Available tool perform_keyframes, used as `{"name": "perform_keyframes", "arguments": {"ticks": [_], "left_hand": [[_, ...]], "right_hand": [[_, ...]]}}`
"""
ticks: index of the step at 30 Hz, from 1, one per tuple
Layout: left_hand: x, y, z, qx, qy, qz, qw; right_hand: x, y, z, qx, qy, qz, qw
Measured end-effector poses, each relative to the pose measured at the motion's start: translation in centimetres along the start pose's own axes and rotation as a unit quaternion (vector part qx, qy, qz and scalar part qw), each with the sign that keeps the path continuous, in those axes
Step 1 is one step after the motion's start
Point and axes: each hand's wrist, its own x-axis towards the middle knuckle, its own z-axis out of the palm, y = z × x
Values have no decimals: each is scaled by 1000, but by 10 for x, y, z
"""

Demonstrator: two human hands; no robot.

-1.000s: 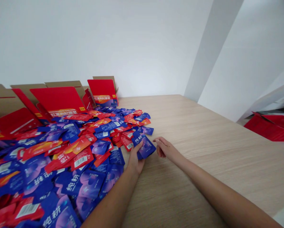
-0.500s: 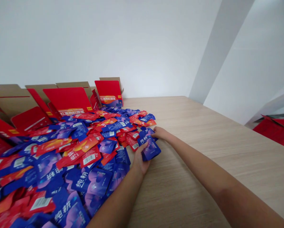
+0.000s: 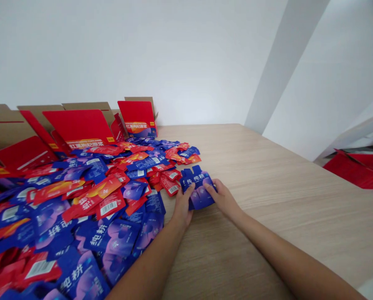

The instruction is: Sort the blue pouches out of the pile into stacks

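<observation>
Two blue-purple sachets with white lettering overlap side by side, held just above the table between my hands. My left hand is closed on their left edge, thumb on the printed face. On the right edge my right hand pinches the other sachet, its thumb also on top. Left of my hands spreads a large heap of blue sachets and red sachets, lying at all angles, some with barcodes upward. My left forearm passes along the heap's edge.
Open red cartons with raised brown flaps line the back left, behind the heap. A smaller red carton stands at their right end against the white wall. Pale wooden tabletop extends right. A red bag or box sits beyond the table's right edge.
My right hand has come down and nearer, from the far edge of the sachets to their right side. The two sachets now lie more side by side. The view has shifted slightly right.
</observation>
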Motion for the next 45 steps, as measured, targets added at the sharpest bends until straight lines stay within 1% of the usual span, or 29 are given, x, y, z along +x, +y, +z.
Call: {"name": "perform_keyframes", "arguments": {"ticks": [3, 5, 6, 8, 9, 10, 11, 13, 14, 15, 16, 19, 20, 21, 22, 23, 27, 30, 32, 36, 39, 42, 45], "left_hand": [[0, -1, -1, 13, -3, 11, 1000], [0, -1, -2, 32, 2, 23, 999], [0, -1, -2, 44, 4, 36, 998], [-3, -1, -1, 76, 7, 74, 994], [-5, -1, -1, 98, 4, 99, 990], [-8, -1, 0, 124, -4, 124, 985], [-11, -1, 0, 155, -17, 148, 977], [-17, -1, 1, 227, -58, 191, 953], [-19, 0, 1, 265, -79, 216, 936], [-20, 1, 0, 304, -95, 247, 915], [-21, 2, -1, 341, -106, 283, 890], [-19, 5, -5, 421, -117, 387, 812], [-17, 5, -6, 434, -120, 404, 796], [-16, 4, -7, 438, -123, 409, 791], [-15, 2, -8, 437, -126, 402, 794], [-14, 0, -8, 432, -129, 388, 804], [-11, -11, -7, 403, -121, 319, 849], [-15, -12, -3, 379, -99, 291, 873], [-20, -11, 0, 361, -82, 281, 886], [-23, -10, 5, 342, -63, 273, 897], [-15, -13, 4, 341, -38, 234, 910], [-7, -16, 4, 329, -47, 199, 922], [-10, -16, 5, 321, -50, 195, 926]], "right_hand": [[-4, 0, 15, -120, -1, -16, 993], [-6, 1, 18, -148, -14, -20, 989], [-7, 1, 17, -133, -16, -30, 991], [-8, 1, 13, -42, -31, -55, 997], [-9, 0, 9, 24, -60, -57, 996], [-11, 0, 6, 92, -103, -50, 989], [-12, -1, 3, 152, -155, -34, 976], [-13, 0, -1, 215, -242, 2, 946], [-14, 1, -2, 220, -260, 9, 940], [-14, 2, -2, 215, -257, 1, 942], [-15, 4, -1, 207, -241, -17, 948], [-14, 8, 5, 201, -163, -98, 961], [-13, 10, 7, 204, -142, -121, 961], [-13, 11, 8, 204, -128, -139, 961], [-11, 13, 10, 202, -120, -154, 960], [-10, 14, 11, 199, -117, -166, 959], [-5, 22, 16, 201, -114, -199, 952], [-6, 21, 18, 218, -122, -203, 947], [-10, 18, 18, 214, -127, -197, 948], [-14, 13, 17, 178, -96, -185, 962], [-8, 15, 19, 138, -53, -165, 975], [-1, 16, 22, 114, -24, -144, 983], [-4, 14, 25, 104, -9, -147, 984]]}}
